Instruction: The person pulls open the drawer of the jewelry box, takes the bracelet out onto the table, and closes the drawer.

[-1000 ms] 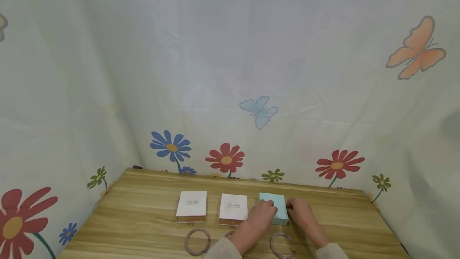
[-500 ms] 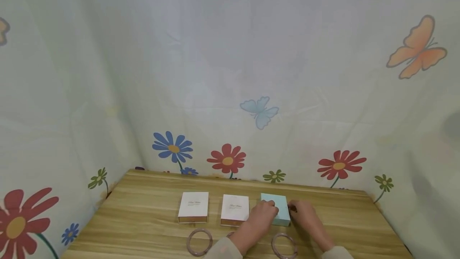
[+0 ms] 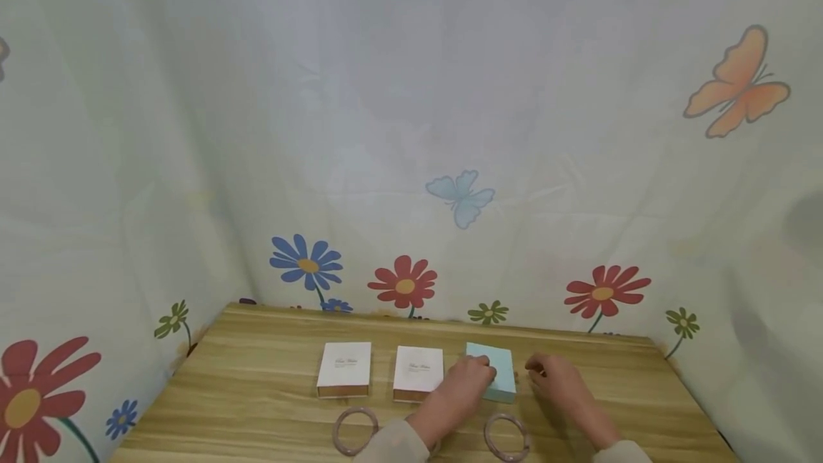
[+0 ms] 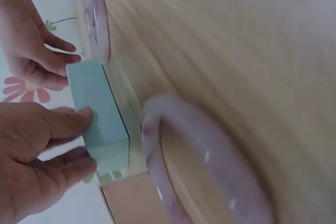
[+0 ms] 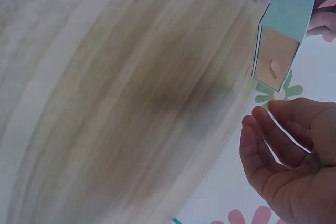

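A small teal drawer box [image 3: 504,376] lies flat on the table at the right end of a row. My left hand [image 3: 458,393] grips it from the left, the thumb on its near side, as the left wrist view shows. On the box's right end, the right wrist view shows a brown drawer face [image 5: 281,51] with a small ribbon pull [image 5: 272,70]. Beside that end is my right hand [image 5: 296,163], fingers loosely bent, holding nothing and apart from the box. A marbled lilac bangle [image 3: 486,434] lies just in front of the box.
Two white boxes [image 3: 343,370] with printed lids and brown fronts stand left of the teal one. Another bangle [image 3: 336,431] lies before the leftmost; a further one is mostly hidden under my left wrist. A flower-print curtain [image 3: 386,127] hangs around the wooden table [image 3: 257,356].
My right hand has drawn away to the right from the teal box's end. The left hand stays on the box, which has hardly moved.
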Tool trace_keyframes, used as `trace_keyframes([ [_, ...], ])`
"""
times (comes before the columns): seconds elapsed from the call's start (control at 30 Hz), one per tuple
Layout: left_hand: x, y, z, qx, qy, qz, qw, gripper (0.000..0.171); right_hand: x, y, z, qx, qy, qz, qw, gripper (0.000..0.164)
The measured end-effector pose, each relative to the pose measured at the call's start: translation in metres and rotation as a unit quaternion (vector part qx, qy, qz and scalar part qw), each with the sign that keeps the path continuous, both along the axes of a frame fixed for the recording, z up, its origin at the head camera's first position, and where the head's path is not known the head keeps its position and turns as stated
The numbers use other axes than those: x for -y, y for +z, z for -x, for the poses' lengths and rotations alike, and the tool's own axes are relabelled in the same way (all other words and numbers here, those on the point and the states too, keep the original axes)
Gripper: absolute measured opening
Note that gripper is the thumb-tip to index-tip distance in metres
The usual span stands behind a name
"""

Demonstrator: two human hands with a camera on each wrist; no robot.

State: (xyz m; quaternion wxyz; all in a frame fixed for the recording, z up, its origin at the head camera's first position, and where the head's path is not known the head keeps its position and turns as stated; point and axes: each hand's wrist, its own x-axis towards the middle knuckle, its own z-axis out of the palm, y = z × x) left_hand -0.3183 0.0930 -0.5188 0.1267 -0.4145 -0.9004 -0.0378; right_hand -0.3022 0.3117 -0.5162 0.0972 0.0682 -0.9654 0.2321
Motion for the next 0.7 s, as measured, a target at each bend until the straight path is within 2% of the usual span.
trace_keyframes([
  [0.2, 0.012, 0.002, 0.014, -0.005, -0.070, 0.034, 0.9970, 0.020, -0.001, 0.003, -0.005, -0.011, 0.007, -0.001, 1.000, 0.006],
  [0.27, 0.016, 0.001, 0.016, -0.001, -0.078, 0.037, 0.9962, 0.021, 0.000, 0.003, -0.005, -0.013, 0.009, -0.004, 1.000, 0.006],
  [0.37, 0.018, 0.002, 0.013, -0.006, -0.073, 0.033, 0.9968, 0.019, 0.000, 0.002, -0.005, -0.010, 0.008, -0.002, 1.000, 0.007],
  [0.43, 0.014, 0.002, 0.010, -0.016, -0.060, 0.037, 0.9974, 0.012, 0.000, 0.003, -0.005, -0.003, 0.004, 0.003, 1.000, 0.006],
  [0.5, 0.009, 0.002, 0.005, -0.018, -0.034, 0.037, 0.9986, 0.013, 0.000, 0.004, -0.007, 0.002, 0.005, 0.004, 1.000, 0.005],
  [0.57, 0.003, 0.002, 0.001, -0.016, 0.000, 0.038, 0.9992, 0.022, 0.000, 0.006, -0.008, 0.006, 0.006, -0.006, 1.000, 0.007],
  [0.7, -0.009, 0.006, -0.007, 0.005, 0.077, 0.023, 0.9968, 0.039, 0.001, 0.009, -0.011, 0.009, 0.013, -0.042, 0.999, 0.026],
])
